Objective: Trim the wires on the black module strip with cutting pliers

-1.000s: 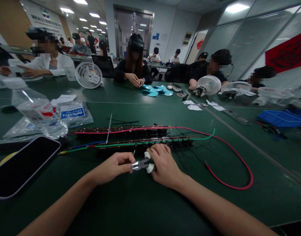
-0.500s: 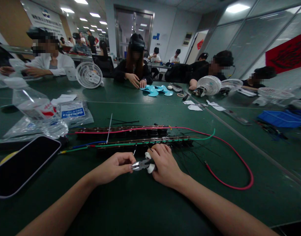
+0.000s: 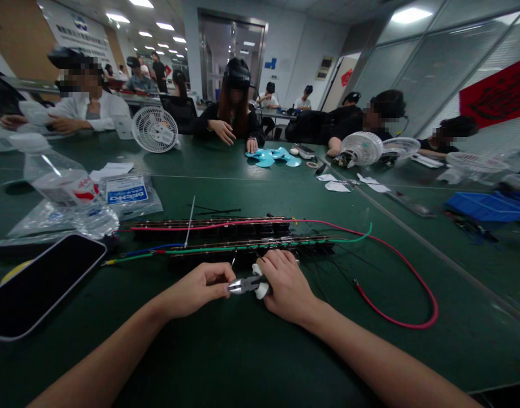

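My right hand (image 3: 285, 283) is wrapped round the white and dark handles of a pair of pliers (image 3: 243, 284), whose metal jaws point left. At the jaw tips my left hand (image 3: 203, 289) is pinched; a thin light strip (image 3: 233, 258) rises from its fingers toward the nearer black strip (image 3: 187, 262). What the pinch holds is too small to make out. A green wire (image 3: 217, 250) lies along the nearer black strip, a red wire (image 3: 209, 226) along the farther one. A white cable tie (image 3: 191, 221) stands up between them.
A phone (image 3: 43, 289) and a plastic bottle (image 3: 67, 187) are at the left, beside a labelled bag (image 3: 130, 192). The red wire loops out at the right. Fan parts, blue blades (image 3: 272, 157), a blue tray (image 3: 487, 205) and several people are farther back.
The pliers' handles look closer together. Across the table, a person's hand has lifted away from the blue blades. My hands have barely moved.
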`<state>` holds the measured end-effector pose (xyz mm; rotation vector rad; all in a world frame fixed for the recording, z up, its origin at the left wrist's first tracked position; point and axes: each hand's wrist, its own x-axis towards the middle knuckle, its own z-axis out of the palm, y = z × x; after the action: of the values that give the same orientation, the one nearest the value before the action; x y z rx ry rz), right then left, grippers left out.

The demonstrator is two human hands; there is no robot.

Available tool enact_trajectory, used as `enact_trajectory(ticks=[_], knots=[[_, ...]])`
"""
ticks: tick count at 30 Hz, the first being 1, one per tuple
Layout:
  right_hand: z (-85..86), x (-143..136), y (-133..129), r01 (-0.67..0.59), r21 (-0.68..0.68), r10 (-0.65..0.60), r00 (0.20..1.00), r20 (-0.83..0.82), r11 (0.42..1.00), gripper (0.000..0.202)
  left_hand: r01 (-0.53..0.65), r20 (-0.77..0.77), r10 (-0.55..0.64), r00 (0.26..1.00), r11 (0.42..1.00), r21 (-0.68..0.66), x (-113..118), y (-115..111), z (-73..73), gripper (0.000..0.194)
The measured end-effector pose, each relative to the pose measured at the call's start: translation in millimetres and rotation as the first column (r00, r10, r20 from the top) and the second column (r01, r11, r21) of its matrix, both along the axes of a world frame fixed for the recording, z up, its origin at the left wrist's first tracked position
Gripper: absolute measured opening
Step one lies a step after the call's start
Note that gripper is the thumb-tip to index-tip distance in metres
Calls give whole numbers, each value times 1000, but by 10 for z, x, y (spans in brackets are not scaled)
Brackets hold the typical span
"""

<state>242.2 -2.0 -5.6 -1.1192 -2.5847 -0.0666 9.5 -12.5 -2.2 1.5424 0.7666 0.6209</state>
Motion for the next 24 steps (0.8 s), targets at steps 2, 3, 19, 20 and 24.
enact_trajectory(ticks=[2,3,19,20,24], knots=[[2,-1,0,0,1,0,1000,1,1000,20,0,-4,0,1000,1000,4,-5,4,-2,12],[3,-2,0,-1,2,1,1000,1,1000,19,1,-5,-1,1000,1000,2,-7,7,-3,11],[37,-14,-22,7,-12,-7,1000,-4,1000,16,2,-11,-2,1000,1000,14,-6,9,-12,14],[37,-17,-25,7,-15,-7,1000,-3,1000,16,7,-9,-7,1000,1000,15,-4,8,-15,14],[28,-22,-24,12,-34,-12,1000,-7,999,16,1,6,-1,1000,1000,18,-2,9,-32,14]])
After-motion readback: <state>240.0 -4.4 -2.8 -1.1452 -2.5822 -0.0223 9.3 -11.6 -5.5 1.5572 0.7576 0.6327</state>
